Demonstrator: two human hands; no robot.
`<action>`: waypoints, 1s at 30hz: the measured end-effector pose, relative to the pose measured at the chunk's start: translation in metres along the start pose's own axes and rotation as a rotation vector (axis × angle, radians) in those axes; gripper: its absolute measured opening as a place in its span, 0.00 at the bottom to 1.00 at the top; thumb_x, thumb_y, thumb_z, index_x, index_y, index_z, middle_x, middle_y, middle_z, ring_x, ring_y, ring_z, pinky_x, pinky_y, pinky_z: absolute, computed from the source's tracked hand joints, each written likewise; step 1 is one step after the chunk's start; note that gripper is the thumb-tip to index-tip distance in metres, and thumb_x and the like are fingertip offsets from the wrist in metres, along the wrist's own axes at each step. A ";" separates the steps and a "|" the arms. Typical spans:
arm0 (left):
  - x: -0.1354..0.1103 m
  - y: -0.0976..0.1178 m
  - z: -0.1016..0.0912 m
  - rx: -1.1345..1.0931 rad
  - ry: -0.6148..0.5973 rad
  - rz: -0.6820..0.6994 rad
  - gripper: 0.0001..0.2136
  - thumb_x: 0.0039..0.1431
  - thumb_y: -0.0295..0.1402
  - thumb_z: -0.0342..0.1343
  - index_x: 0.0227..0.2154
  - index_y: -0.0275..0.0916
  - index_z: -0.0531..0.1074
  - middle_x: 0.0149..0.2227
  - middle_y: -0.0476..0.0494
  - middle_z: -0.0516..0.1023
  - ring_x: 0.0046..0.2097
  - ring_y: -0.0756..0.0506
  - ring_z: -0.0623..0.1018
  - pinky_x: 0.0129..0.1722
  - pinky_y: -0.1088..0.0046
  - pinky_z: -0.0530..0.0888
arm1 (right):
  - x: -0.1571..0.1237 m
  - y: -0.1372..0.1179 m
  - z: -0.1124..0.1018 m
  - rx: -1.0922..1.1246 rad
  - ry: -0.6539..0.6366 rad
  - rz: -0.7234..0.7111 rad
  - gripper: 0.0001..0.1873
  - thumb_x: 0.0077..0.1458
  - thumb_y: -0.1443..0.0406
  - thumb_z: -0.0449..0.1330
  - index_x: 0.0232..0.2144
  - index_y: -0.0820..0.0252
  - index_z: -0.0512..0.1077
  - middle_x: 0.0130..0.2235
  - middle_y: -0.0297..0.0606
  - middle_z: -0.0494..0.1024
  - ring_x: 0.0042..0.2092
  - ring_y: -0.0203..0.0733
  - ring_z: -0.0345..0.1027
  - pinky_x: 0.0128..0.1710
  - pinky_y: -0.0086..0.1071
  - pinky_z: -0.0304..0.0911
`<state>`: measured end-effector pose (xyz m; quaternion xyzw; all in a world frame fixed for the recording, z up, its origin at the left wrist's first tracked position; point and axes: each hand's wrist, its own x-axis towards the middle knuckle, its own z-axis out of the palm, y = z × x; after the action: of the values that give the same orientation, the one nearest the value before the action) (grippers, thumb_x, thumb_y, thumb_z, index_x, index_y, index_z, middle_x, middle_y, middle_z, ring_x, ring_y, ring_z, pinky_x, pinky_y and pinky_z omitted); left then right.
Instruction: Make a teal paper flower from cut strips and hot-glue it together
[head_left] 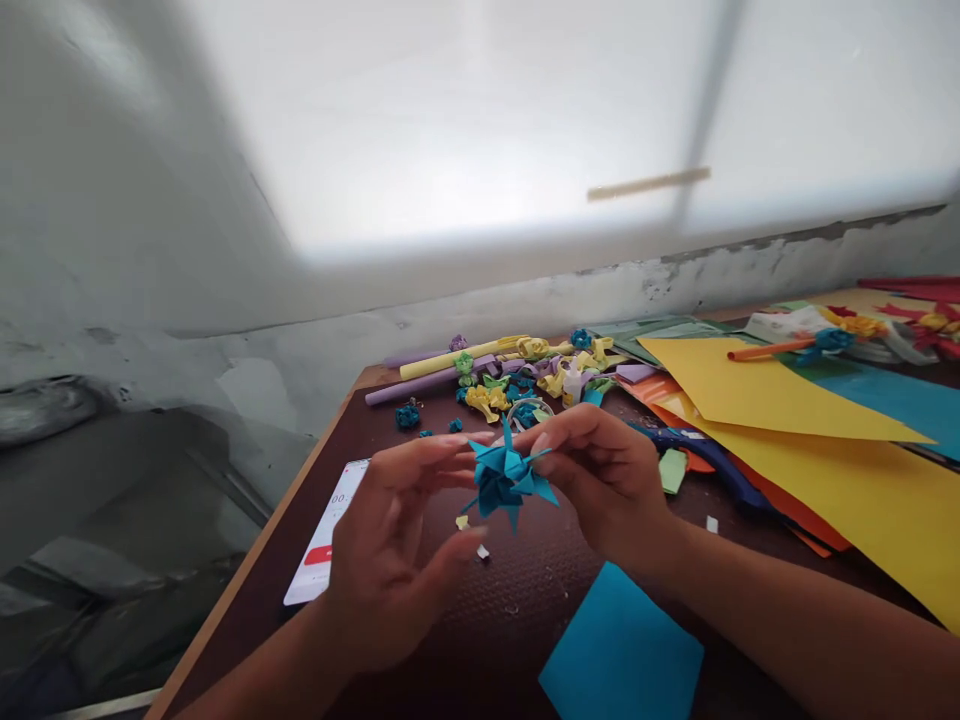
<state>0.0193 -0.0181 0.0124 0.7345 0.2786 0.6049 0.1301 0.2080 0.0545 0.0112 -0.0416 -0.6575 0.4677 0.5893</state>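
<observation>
Above the dark table, a blue folded-paper flower (504, 482) with pointed petals is held up between my two hands. My right hand (611, 480) pinches its right side between thumb and fingertips. Around the flower's left side curves my left hand (397, 540), its thumb apart from the fingers; the fingers reach behind the flower, and whether they touch it is hidden. Below my right hand lies a flat blue sheet of paper (626, 650).
A phone (322, 540) lies at the table's left side. Paper flowers, rolled paper tubes (420, 384) and scraps crowd the back. At the right are yellow sheets (765, 390), dark blue-handled scissors (720, 470) and an orange paper stem (772, 349) with a blue flower. A wall stands behind.
</observation>
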 end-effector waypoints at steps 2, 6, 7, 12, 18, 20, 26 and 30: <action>-0.001 -0.002 0.002 0.017 0.022 -0.007 0.23 0.62 0.27 0.64 0.59 0.46 0.70 0.54 0.37 0.78 0.51 0.40 0.82 0.47 0.61 0.86 | 0.001 0.002 0.002 0.019 0.004 0.071 0.04 0.62 0.64 0.67 0.37 0.56 0.74 0.38 0.38 0.84 0.38 0.39 0.79 0.37 0.31 0.76; 0.002 -0.004 0.003 0.098 0.064 -0.005 0.20 0.59 0.25 0.67 0.52 0.46 0.76 0.49 0.40 0.80 0.48 0.42 0.82 0.43 0.66 0.86 | 0.003 0.007 0.000 -0.040 -0.029 0.135 0.05 0.63 0.62 0.66 0.38 0.56 0.75 0.39 0.38 0.82 0.39 0.38 0.77 0.37 0.31 0.74; 0.004 -0.005 0.002 0.117 0.064 -0.004 0.19 0.58 0.25 0.67 0.51 0.46 0.77 0.47 0.41 0.80 0.47 0.43 0.82 0.42 0.67 0.86 | 0.004 0.008 -0.002 -0.080 -0.051 0.145 0.05 0.63 0.61 0.65 0.38 0.56 0.75 0.40 0.39 0.82 0.40 0.39 0.77 0.39 0.32 0.74; 0.010 -0.009 -0.005 0.300 0.042 -0.045 0.16 0.58 0.25 0.67 0.48 0.45 0.79 0.45 0.43 0.80 0.44 0.44 0.82 0.43 0.66 0.84 | 0.005 0.006 -0.011 -0.422 -0.034 0.046 0.07 0.66 0.62 0.62 0.46 0.54 0.74 0.46 0.39 0.79 0.44 0.40 0.75 0.45 0.35 0.72; 0.005 -0.019 -0.003 0.309 -0.001 -0.152 0.16 0.61 0.27 0.65 0.51 0.44 0.75 0.46 0.42 0.79 0.44 0.45 0.82 0.46 0.66 0.83 | 0.005 0.002 -0.011 -0.633 -0.192 -0.169 0.15 0.61 0.67 0.65 0.50 0.54 0.73 0.45 0.39 0.80 0.46 0.42 0.75 0.47 0.36 0.71; 0.002 -0.021 -0.002 0.270 -0.004 -0.172 0.15 0.61 0.27 0.64 0.50 0.44 0.75 0.47 0.42 0.79 0.45 0.44 0.82 0.47 0.64 0.83 | 0.004 0.005 -0.009 -0.633 -0.198 -0.124 0.14 0.62 0.68 0.64 0.50 0.55 0.74 0.45 0.39 0.80 0.44 0.41 0.76 0.45 0.35 0.72; -0.002 -0.024 0.004 0.270 -0.043 -0.179 0.15 0.61 0.26 0.64 0.50 0.44 0.74 0.49 0.41 0.77 0.51 0.42 0.80 0.50 0.62 0.82 | 0.004 0.014 -0.006 -0.626 -0.108 0.046 0.11 0.57 0.71 0.64 0.43 0.57 0.79 0.40 0.36 0.82 0.40 0.40 0.77 0.40 0.33 0.72; -0.003 -0.028 0.009 0.252 -0.042 -0.324 0.12 0.60 0.29 0.65 0.46 0.43 0.76 0.50 0.41 0.76 0.54 0.41 0.79 0.51 0.64 0.81 | 0.006 0.015 -0.005 -0.583 -0.065 0.179 0.10 0.53 0.74 0.64 0.37 0.58 0.80 0.37 0.35 0.83 0.39 0.40 0.78 0.37 0.30 0.71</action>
<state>0.0212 0.0039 -0.0069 0.7029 0.4641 0.5210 0.1385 0.2029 0.0695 0.0043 -0.2516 -0.7762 0.3105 0.4876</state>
